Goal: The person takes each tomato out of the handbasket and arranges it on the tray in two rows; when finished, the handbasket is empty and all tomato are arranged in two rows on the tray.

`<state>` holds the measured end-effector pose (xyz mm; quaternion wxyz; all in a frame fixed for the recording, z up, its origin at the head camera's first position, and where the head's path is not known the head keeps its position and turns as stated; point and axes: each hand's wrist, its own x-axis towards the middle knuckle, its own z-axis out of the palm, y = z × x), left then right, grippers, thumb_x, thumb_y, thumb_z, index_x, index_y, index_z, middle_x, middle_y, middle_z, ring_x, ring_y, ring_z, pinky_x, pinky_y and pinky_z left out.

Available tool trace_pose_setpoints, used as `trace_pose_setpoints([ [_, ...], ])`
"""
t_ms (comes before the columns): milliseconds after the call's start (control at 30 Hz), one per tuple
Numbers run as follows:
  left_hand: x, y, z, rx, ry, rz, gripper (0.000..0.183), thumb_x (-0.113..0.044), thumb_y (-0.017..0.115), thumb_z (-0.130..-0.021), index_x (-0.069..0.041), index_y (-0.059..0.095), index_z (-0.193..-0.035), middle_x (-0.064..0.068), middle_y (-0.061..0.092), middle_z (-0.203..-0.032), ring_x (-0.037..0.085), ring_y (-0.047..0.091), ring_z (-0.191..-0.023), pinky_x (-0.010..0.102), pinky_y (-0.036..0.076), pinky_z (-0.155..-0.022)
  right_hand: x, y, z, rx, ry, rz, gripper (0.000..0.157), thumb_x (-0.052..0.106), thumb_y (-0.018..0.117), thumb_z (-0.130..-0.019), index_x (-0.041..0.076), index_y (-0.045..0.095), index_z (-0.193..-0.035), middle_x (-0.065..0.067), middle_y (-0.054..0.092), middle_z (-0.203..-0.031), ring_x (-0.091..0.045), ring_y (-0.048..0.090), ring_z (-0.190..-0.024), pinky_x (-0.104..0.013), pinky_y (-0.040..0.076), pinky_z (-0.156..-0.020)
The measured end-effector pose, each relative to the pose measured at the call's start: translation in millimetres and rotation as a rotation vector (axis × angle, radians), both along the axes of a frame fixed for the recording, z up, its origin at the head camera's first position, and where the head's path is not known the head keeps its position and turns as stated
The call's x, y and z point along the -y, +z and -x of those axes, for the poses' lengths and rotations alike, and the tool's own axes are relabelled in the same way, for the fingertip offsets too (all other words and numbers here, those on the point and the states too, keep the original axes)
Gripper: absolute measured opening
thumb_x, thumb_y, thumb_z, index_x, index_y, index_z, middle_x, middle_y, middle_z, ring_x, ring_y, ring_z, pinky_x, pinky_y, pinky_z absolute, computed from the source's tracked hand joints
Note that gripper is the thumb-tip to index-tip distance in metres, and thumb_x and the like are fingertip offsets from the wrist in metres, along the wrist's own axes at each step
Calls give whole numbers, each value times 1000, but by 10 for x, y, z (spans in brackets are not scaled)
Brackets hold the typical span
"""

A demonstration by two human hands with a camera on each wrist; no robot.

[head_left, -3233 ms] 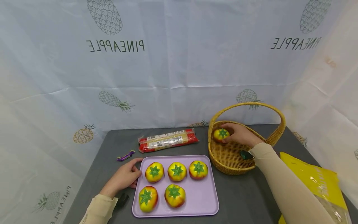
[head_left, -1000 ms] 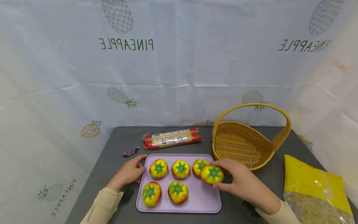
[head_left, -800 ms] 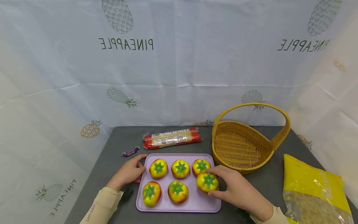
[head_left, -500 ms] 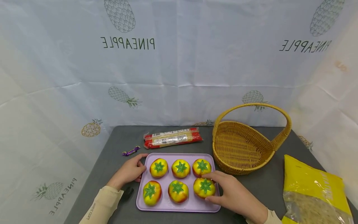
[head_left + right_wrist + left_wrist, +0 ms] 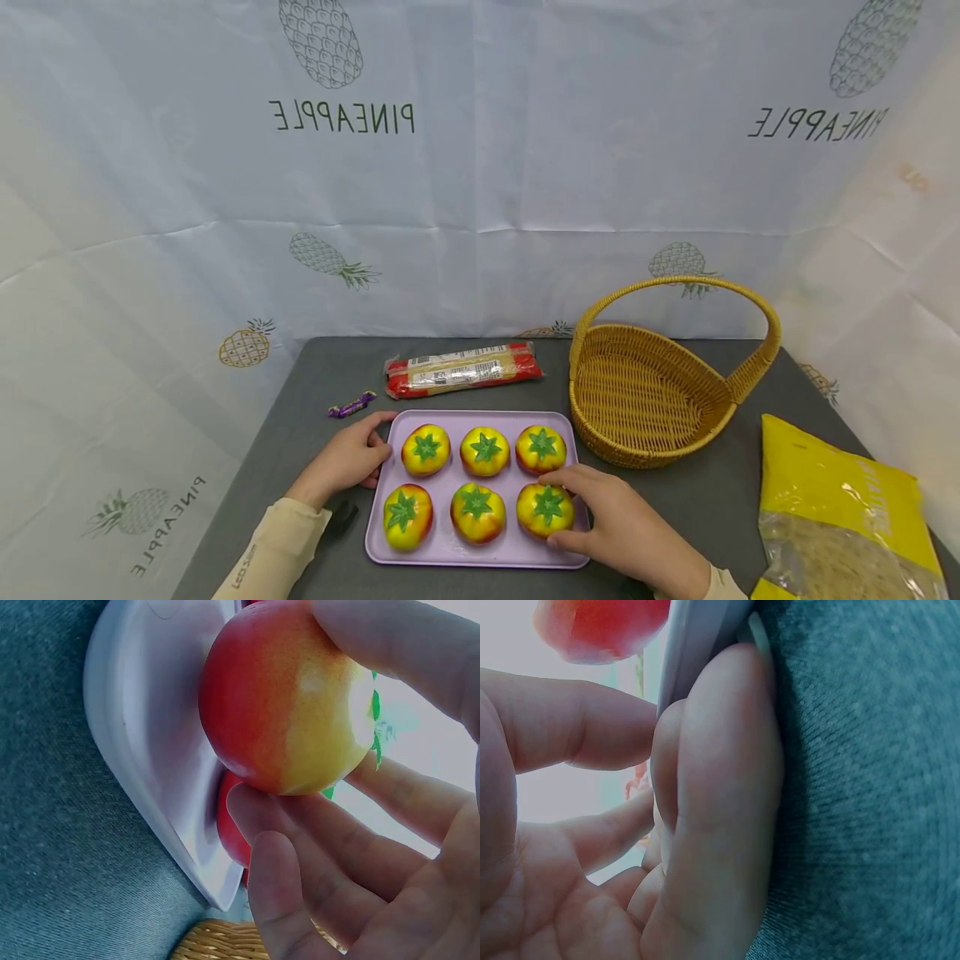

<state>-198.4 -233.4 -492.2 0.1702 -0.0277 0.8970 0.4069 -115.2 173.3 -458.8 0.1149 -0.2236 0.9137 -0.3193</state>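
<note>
A lilac tray (image 5: 435, 556) lies on the dark table, carrying two rows of yellow-red persimmons with green star-shaped tops. My right hand (image 5: 611, 517) pinches the front-right persimmon (image 5: 546, 510) between thumb and fingers. In the right wrist view this persimmon (image 5: 277, 705) sits over the tray floor near the pale rim (image 5: 112, 712); whether it touches the floor is hard to tell. At the left edge, my left hand (image 5: 343, 458) holds the tray rim. The left wrist view has the fingers (image 5: 727, 765) against the tray's edge (image 5: 697, 645), with one persimmon (image 5: 600, 626) above.
A wicker basket (image 5: 645, 408) with a tall handle stands behind and right of the tray. Behind the tray lies a red-ended clear packet (image 5: 463, 370). A purple wrapped candy (image 5: 351, 405) is at left. On the right lies a yellow bag (image 5: 847, 508) with a see-through part.
My right hand has carried the persimmon from inside the basket to the tray's front-right place, lowering it leftward and toward me. The left hand has stayed at the tray's edge.
</note>
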Motion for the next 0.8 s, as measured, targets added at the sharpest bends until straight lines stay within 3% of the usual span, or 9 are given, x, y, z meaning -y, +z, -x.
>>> trace_pose_setpoints([
  [800, -9, 21, 1, 3, 1, 9, 61, -16, 71, -99, -19, 53, -157, 8, 64, -94, 23, 62, -68, 31, 64, -59, -23, -7, -2, -11, -13, -33, 62, 51, 92, -82, 34, 68, -137, 15, 67, -132, 1, 61, -108, -26, 60, -89],
])
